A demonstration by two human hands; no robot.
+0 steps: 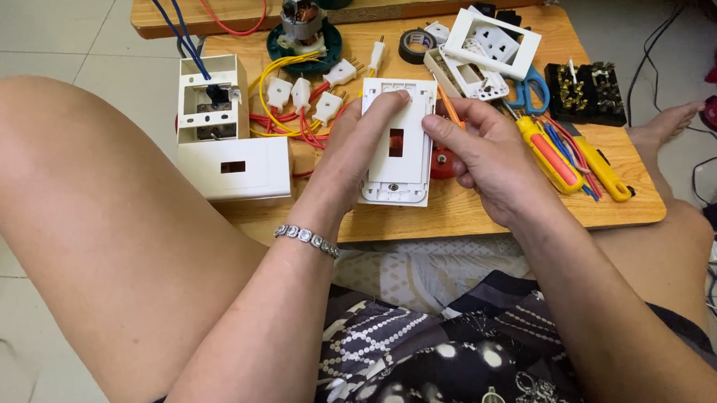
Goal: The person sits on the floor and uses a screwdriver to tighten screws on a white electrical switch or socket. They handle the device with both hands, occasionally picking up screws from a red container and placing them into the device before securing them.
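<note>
The switch plate (396,143) is white plastic, smooth with a soft shine. The counter (488,208) is light wood, matt and a little grainy. The bracelet (306,238) is shiny metal (with small bright stones). The screwdriver (548,154) has a glossy yellow plastic handle. The floor (13,39) is smooth pale tile.

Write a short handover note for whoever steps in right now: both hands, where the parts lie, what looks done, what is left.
Left hand: holds the white switch faceplate by its left edge, fingertips on top.
Right hand: grips a thin orange tool beside the plate's right edge.
Faceplate lies on the wooden board; its centre slot is empty.
White box with blue wires sits to the left, white plugs on red and yellow wires behind.
Yellow screwdrivers, blue scissors and black tape roll on the right.
Left: slot unfilled, plate not mounted.
</note>
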